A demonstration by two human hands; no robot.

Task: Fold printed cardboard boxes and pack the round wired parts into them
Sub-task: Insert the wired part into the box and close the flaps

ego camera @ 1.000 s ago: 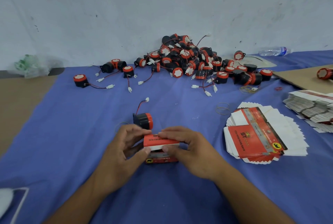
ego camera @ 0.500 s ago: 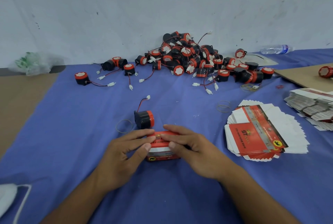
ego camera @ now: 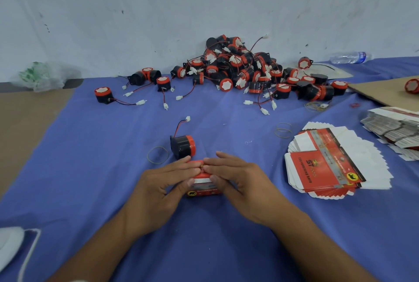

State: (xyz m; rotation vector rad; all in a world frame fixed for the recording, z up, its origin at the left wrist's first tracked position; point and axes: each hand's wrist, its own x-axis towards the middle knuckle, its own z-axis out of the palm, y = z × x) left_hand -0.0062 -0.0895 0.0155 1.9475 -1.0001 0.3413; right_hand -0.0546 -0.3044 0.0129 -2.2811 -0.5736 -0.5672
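Red printed cardboard box point(ego camera: 204, 188) sits on the blue-covered tabletop point(ego camera: 90, 168), close to its near edge and about midway along it, with its long side running left to right. Both hands are on it. The left hand point(ego camera: 158, 184) and the right hand point(ego camera: 247, 182) come in from either side. Their fingers point(ego camera: 179, 164) lie nearly straight across the top flap, fingertips meeting in the middle, and the thumbs rest against the near face. They press the box rather than curl round it. The flap seems to be going down, so the box looks folded but not yet filled.

Just beyond the box, toward the far edge and a little left, lies one round wired part point(ego camera: 182, 149), black with a red cap. It lies on its side with the cap pointing right, and its wire trails away to a white connector point(ego camera: 187, 119). It is just beside the left fingertips, so the left hand is nearer for picking it up.

A rubber band point(ego camera: 158, 154) lies left of that part. A fanned stack of flat boxes point(ego camera: 328, 164) lies toward the right edge. A large pile of round wired parts point(ego camera: 244, 71) sits at the far edge against the wall.
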